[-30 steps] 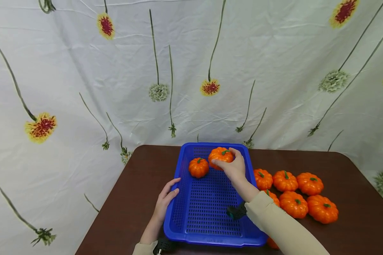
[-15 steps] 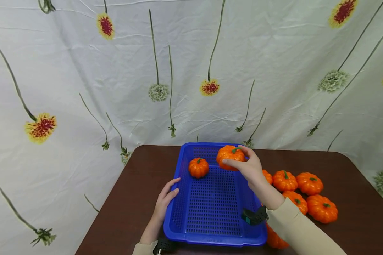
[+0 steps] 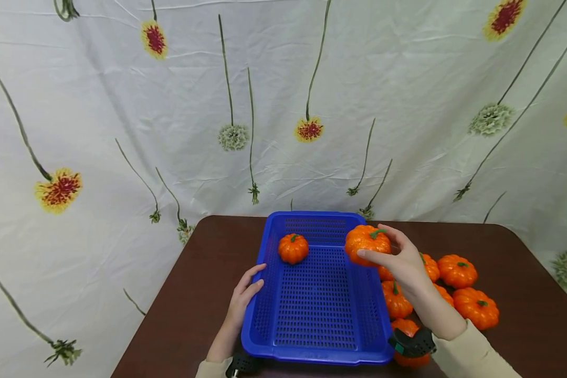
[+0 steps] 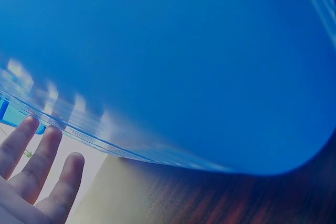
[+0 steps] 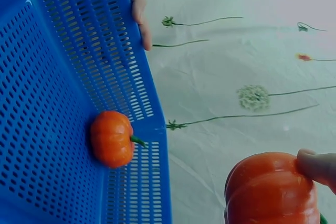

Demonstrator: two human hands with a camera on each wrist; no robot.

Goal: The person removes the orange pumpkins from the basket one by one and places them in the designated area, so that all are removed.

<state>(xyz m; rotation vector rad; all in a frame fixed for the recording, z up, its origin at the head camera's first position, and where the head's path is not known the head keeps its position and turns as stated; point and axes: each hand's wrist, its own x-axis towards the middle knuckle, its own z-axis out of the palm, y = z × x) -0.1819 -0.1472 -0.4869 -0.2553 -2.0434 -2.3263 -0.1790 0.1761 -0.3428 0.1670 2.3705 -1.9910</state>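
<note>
A blue perforated plastic basket (image 3: pixel 316 315) sits on the table, with one small orange toy pumpkin (image 3: pixel 293 249) in its far left part. My right hand (image 3: pixel 408 268) grips a second pumpkin (image 3: pixel 366 244), green-stemmed, over the basket's right rim, thumb on its near side and fingers behind. In the right wrist view the held pumpkin (image 5: pixel 270 192) appears at the lower right, under the thumb. My left hand (image 3: pixel 243 299) rests against the basket's left side. Its fingers (image 4: pixel 48 145), fairly straight, lie along the outer wall in the left wrist view.
Several more orange pumpkins (image 3: pixel 475 308) stand right of the basket on the dark brown table (image 3: pixel 184 315), some partly hidden by my right arm. A white cloth (image 3: pixel 189 89) printed with flowers hangs behind the table.
My right hand has carried its pumpkin rightward, from over the basket's far middle to its right rim. The left hand, the basket and the pumpkin inside have stayed put.
</note>
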